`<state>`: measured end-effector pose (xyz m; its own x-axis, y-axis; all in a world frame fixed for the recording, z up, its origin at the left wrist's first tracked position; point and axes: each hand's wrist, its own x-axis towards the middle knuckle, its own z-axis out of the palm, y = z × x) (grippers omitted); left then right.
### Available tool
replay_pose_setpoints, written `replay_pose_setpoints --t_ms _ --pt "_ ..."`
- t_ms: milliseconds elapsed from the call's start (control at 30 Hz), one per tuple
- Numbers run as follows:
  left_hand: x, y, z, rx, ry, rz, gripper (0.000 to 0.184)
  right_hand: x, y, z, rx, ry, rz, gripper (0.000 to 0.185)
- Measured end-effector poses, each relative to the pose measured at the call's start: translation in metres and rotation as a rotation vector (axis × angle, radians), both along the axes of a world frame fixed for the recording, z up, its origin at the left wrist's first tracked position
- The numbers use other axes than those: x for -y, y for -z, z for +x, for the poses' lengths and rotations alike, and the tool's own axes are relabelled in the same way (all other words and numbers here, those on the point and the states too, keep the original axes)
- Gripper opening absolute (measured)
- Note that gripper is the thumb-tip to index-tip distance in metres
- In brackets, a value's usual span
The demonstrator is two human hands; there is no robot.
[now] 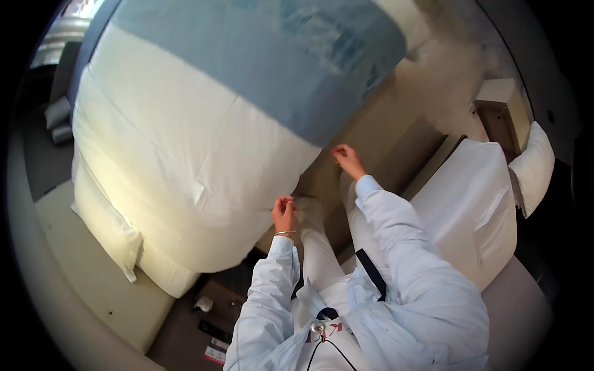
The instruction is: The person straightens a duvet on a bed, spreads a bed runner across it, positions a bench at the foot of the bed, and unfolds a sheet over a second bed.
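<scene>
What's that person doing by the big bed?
The person is standing beside the big bed. The left hand is near the edge of its white bedding, and the right hand is near a corner of the blue cover lying over it. I can't tell whether either hand is gripping cloth.

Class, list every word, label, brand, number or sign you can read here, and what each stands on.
No whole word is readable.
Red letters on the white shirt: perhaps a "K"; the rest is unclear.
Red-and-white item near the bottom edge: too small and blurred to read.
</scene>
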<state>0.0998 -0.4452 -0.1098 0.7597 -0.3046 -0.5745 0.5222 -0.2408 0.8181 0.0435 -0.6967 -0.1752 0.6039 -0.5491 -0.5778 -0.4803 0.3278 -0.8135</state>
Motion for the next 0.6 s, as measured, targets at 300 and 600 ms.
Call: replay_pose_setpoints --t_ms 300,600 --pt "0.204 -0.109 0.005 -0.083 0.029 -0.204 0.016 0.265 -0.203 -0.075 0.135 -0.049 -0.267 0.009" --pt "0.409 -0.236 0.057 0.175 0.372 -0.451 0.014 0.332 -0.402 -0.078 0.408 0.092 0.090 0.017"
